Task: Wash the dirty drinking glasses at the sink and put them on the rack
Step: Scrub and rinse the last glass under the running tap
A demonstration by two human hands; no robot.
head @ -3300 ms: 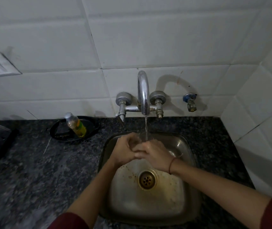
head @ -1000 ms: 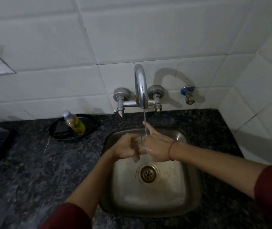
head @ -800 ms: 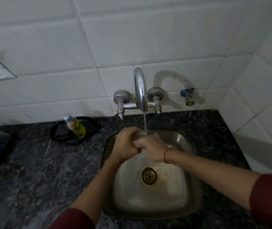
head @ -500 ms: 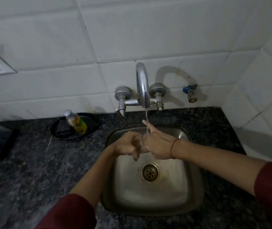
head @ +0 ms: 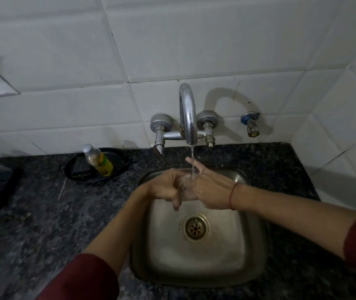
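Gripping a small clear drinking glass (head: 186, 187) in the left hand (head: 165, 188), fingers curling round its side, above the back half of the square stainless-steel sink (head: 233, 252). Touching the glass from the other side with the right hand (head: 212, 191), fingers straightened and clenching nothing, one pointing up toward the wall (glass barely readable through water and glare; exact contact point not resolvable). Catching a thin stream of water (head: 192, 156) from the curved chrome tap (head: 187, 113) right where both hands are meeting. Wearing a thin red thread (head: 233, 195) on the right wrist and dark red sleeves on both arms. Noting a round brass drain (head: 195, 227) sitting in the sink floor, below the hands. Noting on the dark speckled stone counter (head: 42, 224), left of the sink: a small clear bottle of yellow-green liquid (head: 98, 161) leaning in a black oval dish (head: 120, 161). Noting a small blue-capped brass valve (head: 251, 124) projecting from the white wall tiles (head: 194, 40), right of the tap.
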